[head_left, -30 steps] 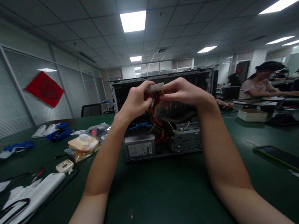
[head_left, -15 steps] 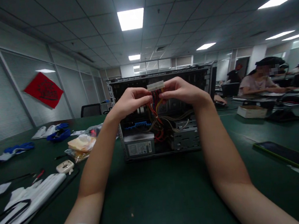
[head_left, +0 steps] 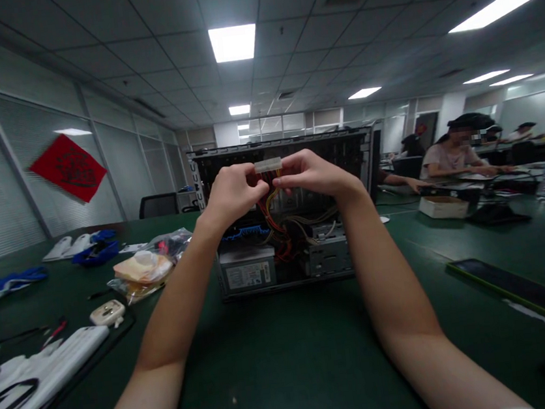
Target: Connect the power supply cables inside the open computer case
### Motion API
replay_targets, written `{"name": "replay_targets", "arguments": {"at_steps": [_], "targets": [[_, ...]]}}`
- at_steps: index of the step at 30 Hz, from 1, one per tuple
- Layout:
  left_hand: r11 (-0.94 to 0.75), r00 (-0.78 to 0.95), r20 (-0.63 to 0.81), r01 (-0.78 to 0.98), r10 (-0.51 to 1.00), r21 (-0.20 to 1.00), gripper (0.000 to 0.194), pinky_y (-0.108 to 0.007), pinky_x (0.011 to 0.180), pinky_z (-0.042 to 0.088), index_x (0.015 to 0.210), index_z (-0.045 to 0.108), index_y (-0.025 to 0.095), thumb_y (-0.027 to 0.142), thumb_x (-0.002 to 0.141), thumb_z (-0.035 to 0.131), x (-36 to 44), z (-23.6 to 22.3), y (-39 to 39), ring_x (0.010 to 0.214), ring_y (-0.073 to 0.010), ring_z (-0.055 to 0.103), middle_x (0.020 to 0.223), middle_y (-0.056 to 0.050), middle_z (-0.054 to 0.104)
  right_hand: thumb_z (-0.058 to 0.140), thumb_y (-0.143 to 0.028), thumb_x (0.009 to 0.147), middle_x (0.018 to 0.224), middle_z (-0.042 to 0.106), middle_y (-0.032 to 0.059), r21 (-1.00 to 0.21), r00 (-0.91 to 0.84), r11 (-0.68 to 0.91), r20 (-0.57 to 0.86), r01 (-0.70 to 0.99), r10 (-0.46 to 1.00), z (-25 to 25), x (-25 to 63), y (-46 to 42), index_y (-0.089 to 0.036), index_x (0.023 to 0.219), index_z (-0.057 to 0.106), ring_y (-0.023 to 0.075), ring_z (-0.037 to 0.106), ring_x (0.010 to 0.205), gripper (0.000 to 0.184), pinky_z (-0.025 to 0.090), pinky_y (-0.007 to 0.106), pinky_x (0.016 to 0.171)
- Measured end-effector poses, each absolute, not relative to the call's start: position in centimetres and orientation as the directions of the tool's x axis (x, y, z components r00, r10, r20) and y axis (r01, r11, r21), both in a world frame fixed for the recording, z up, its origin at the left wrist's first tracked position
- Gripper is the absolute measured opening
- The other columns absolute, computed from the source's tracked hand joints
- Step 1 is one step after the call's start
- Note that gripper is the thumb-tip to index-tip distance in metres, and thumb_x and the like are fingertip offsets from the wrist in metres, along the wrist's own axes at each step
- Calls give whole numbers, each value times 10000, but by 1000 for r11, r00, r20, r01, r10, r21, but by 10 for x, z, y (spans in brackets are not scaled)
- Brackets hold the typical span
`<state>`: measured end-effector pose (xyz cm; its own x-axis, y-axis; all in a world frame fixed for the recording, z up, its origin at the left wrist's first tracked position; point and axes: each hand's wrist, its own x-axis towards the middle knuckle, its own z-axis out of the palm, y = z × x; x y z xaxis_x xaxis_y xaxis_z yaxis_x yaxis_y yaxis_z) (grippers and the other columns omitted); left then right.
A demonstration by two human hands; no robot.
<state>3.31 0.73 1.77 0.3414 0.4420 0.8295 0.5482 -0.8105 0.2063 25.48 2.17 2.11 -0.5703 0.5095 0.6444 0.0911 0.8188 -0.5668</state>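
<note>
Between my hands is a white, multi-pin power connector [head_left: 268, 165] on a bundle of coloured wires [head_left: 270, 214]. My left hand [head_left: 232, 192] pinches its left end, fingers closed. On the right end, my right hand [head_left: 313, 175] grips with thumb and fingers together. Behind stands an open computer case [head_left: 354, 146], lying on its side edge on the green table. The wires run down into it, between a labelled power supply [head_left: 248, 273] at lower left and a metal drive cage [head_left: 328, 257] at lower right. A blue slotted part [head_left: 246, 232] shows above the power supply.
At left lie a white power strip [head_left: 69, 369], a pale plug adapter [head_left: 108, 313], a plastic bag [head_left: 144, 268] and blue-white gloves [head_left: 13, 283]. A dark green-edged mat [head_left: 518, 288] and a small box [head_left: 444, 206] are at right. A co-worker [head_left: 458, 150] sits beyond.
My view has swung slightly right. Both hands keep the connector in front of the case; the left hand's fingers have shifted on it. At right, another person's arm now reaches towards the box.
</note>
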Motion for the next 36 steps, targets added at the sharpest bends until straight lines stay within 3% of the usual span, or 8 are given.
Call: {"name": "replay_targets", "arguments": {"at_steps": [4, 7, 14, 20, 26, 31, 36], "targets": [[-860, 526, 682, 257, 508, 441, 251, -250, 659, 448, 888, 766, 102, 307, 781, 666, 27, 21, 10, 709, -136, 618, 805, -46, 738, 874, -352, 810, 788, 740, 16, -582, -571, 811, 646, 61, 506, 20, 257, 19, -139, 969, 831, 106, 582, 636, 269, 488, 220, 570], [-836, 633, 610, 112, 476, 537, 292, -256, 734, 495, 934, 775, 101, 358, 802, 731, 22, 23, 10, 775, -136, 651, 887, -59, 765, 879, -360, 794, 804, 748, 18, -593, -567, 804, 646, 48, 511, 20, 259, 15, -147, 938, 829, 104, 574, 634, 262, 489, 219, 566], [-813, 652, 597, 52, 468, 580, 325, -259, 758, 534, 986, 793, 103, 353, 781, 826, 24, 20, 8, 826, -159, 697, 917, -75, 790, 874, -338, 787, 795, 764, 27, -608, -580, 793, 635, 35, 511, 21, 258, 9, -148, 953, 828, 118, 604, 644, 256, 503, 228, 575], [-820, 692, 594, -7, 409, 572, 231, -213, 693, 504, 925, 788, 110, 301, 801, 746, 28, 20, 6, 729, -112, 650, 814, -37, 759, 902, -321, 754, 774, 766, 22, -630, -605, 777, 613, 14, 508, 22, 258, 6, -142, 964, 839, 108, 596, 606, 283, 489, 216, 542], [-678, 745, 492, -73, 451, 731, 310, -298, 852, 586, 974, 769, 157, 392, 773, 758, 29, 11, 19, 855, -177, 740, 871, -71, 784, 903, -350, 763, 796, 765, 36, -615, -623, 786, 589, 69, 516, 23, 259, 0, -130, 962, 841, 108, 589, 610, 303, 502, 221, 539], [-741, 753, 537, -99, 381, 664, 402, -326, 891, 594, 1012, 769, 130, 429, 762, 870, 32, 13, 16, 897, -205, 753, 927, -98, 806, 904, -371, 773, 770, 756, 32, -600, -618, 796, 597, 79, 511, 25, 256, -2, -135, 945, 840, 105, 583, 594, 299, 501, 219, 541], [-796, 679, 618, -80, 397, 600, 457, -319, 862, 588, 1068, 766, 106, 441, 779, 878, 29, 18, 18, 904, -199, 743, 970, -107, 802, 892, -371, 781, 799, 767, 35, -592, -580, 800, 620, 97, 529, 24, 258, 0, -143, 970, 839, 110, 588, 608, 301, 501, 226, 549]]}}
